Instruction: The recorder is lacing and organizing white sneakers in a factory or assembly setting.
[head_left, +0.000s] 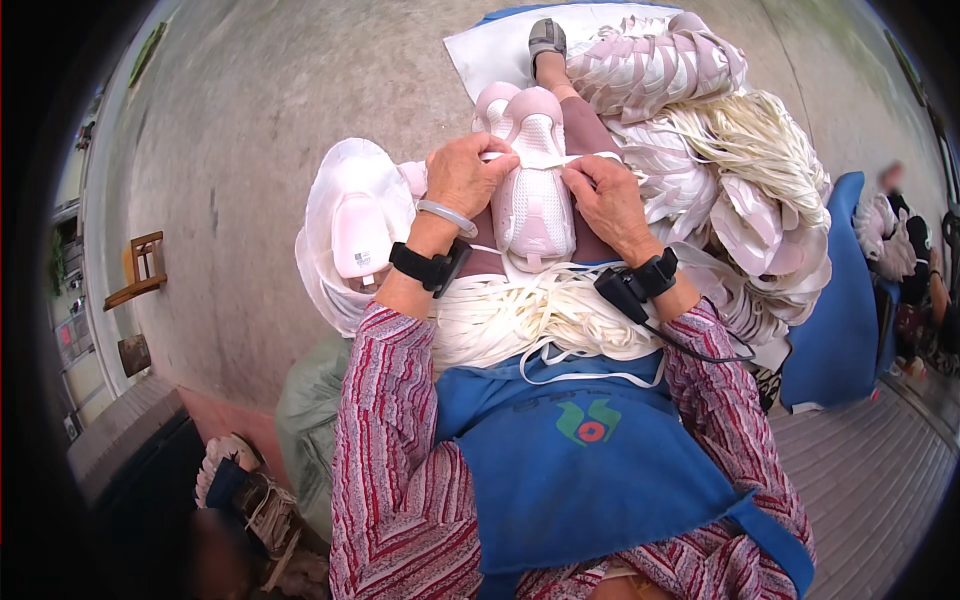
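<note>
At far left a wooden stool (140,268) stands on the concrete floor (260,130). Nearer, a white bag (345,200) holds another pale shoe. On our lap lies the pink shoe (535,185); our left hand (465,172) and right hand (605,195) pinch a white lace (545,160) across it, fingers clenched on the lace. We judge lacing is under way; next calls for threading an eyelet. More laces (760,150) pile right.

Both hands (535,185) forward, fingers curled, pinching.
</note>
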